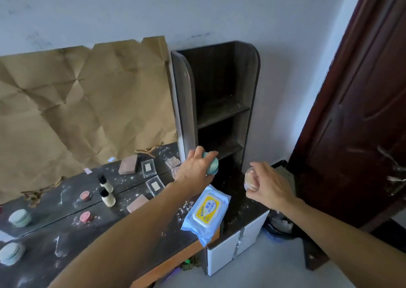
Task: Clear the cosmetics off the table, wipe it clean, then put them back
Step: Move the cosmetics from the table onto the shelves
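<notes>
We find the cosmetics at centre and lower left of the frame. The left hand (195, 169) grips a teal round compact (212, 166), fingers curled over it, in front of the lowest bay of the dark shelf unit (219, 103). The right hand (270, 186) pinches a clear round jar (251, 180) of beige powder, held in the air right of centre, above the counter's right end.

On the dark counter (66, 243) we see:
- a blue and yellow wipes pack (206, 214) at the front edge, below the two hands;
- a clear square case (154, 185) and a pink-brown block (137, 203), left of the pack;
- a small black-capped bottle (107, 197), upright;
- a pink round pot (86, 216);
- a pale teal round case (12, 253), at the lower left.

White powder is scattered over the counter. A mirror strip (66, 186) behind repeats these items. Creased brown paper (77, 112) covers the mirror above. A white cabinet (237, 250) stands under the counter's right end, and a dark brown door (362, 112) fills the right of the frame.
</notes>
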The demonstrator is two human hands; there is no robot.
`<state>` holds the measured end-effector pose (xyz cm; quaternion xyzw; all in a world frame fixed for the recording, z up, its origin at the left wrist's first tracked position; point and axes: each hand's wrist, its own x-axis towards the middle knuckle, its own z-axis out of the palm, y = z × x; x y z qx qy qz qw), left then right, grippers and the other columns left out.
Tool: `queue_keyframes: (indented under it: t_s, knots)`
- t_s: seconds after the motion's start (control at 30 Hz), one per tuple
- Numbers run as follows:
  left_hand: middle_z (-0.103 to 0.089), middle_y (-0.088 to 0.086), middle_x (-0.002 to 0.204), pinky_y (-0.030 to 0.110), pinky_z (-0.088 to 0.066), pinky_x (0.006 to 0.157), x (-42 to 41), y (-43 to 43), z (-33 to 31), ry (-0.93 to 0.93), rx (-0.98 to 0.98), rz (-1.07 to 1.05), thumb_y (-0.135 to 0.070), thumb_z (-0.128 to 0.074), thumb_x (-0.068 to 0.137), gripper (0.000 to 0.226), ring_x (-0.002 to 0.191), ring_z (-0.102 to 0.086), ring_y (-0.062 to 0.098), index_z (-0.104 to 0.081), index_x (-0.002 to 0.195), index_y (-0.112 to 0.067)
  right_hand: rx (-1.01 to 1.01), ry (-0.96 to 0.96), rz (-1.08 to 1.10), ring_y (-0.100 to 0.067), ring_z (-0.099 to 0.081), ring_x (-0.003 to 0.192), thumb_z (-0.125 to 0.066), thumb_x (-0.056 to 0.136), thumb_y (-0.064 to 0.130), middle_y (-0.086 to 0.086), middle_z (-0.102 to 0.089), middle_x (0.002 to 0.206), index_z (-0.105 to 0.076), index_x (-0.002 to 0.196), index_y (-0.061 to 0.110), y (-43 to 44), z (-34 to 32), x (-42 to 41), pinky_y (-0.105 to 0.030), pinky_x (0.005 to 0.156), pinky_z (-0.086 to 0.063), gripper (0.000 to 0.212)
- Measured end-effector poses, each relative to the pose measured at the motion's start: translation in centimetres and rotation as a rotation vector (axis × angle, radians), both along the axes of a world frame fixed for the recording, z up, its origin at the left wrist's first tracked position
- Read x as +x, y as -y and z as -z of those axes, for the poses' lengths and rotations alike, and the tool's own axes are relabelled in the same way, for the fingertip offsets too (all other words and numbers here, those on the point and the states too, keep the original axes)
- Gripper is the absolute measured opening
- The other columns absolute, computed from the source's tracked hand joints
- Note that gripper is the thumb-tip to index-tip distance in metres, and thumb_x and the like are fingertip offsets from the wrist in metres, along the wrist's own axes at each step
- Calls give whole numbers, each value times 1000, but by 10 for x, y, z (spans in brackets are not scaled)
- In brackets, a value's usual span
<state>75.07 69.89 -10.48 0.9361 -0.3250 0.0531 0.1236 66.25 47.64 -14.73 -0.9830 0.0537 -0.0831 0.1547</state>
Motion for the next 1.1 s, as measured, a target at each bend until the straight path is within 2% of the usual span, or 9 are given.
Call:
queue_keyframes:
  t_s: [0.13,0.23,0.33,0.53,0.63,0.77,0.9,1.1]
  knots:
    - [-38,8,126,41,-44,90,44,45,-37,52,-35,-18,-29,-67,81,70,112,-41,28,-33,142,-25,-11,45,6,-21,-57,93,-73,68,45,4,-46,119,-38,122,25,44,-29,45,-29,67,-43,68]
    - [-43,5,124,38,-45,90,84,74,-60,37,-96,-53,-29,-72,78,71,111,-45,26,-32,135,-21,-19,86,0,-21,-58,90,-74,66,48,6,-44,116,-37,121,28,69,-50,87,-35,72,-51,70]
    - [-47,3,121,33,-43,86,127,96,-72,26,-148,-95,-31,-76,74,69,108,-47,22,-33,127,-20,-34,147,-24,-22,-58,89,-74,64,49,5,-44,117,-37,122,29,88,-72,131,-41,73,-54,71]
    - [-50,4,119,33,-44,83,192,128,-75,-8,-156,-200,-29,-77,72,66,107,-48,23,-37,124,-22,-48,234,-94,-22,-53,102,-73,70,43,2,-41,127,-38,130,23,102,-104,214,-34,75,-50,73]
    - [-49,5,120,34,-43,83,212,137,-71,-41,-156,-248,-26,-77,73,65,108,-47,24,-38,125,-21,-51,217,-124,-23,-50,105,-72,72,39,-1,-41,126,-39,130,22,100,-106,248,-33,75,-46,70]
    - [-47,5,123,38,-45,89,231,142,-63,-73,-174,-308,-24,-76,73,64,111,-45,25,-39,125,-22,-113,158,-178,-25,-48,111,-70,73,40,-3,-43,125,-38,131,20,95,-94,287,-37,82,-50,70]
    - [-44,3,125,36,-43,94,245,141,-55,-128,-225,-404,-22,-76,74,63,114,-43,22,-41,126,-23,-144,103,-241,-26,-45,115,-67,77,42,-6,-42,129,-35,137,17,97,-84,319,-38,81,-49,73]
    - [-42,2,127,35,-42,96,260,147,-45,-152,-271,-466,-20,-76,74,63,115,-43,21,-43,128,-24,-203,114,-285,-26,-38,124,-59,83,43,-8,-40,136,-37,139,12,96,-75,347,-40,86,-50,68]
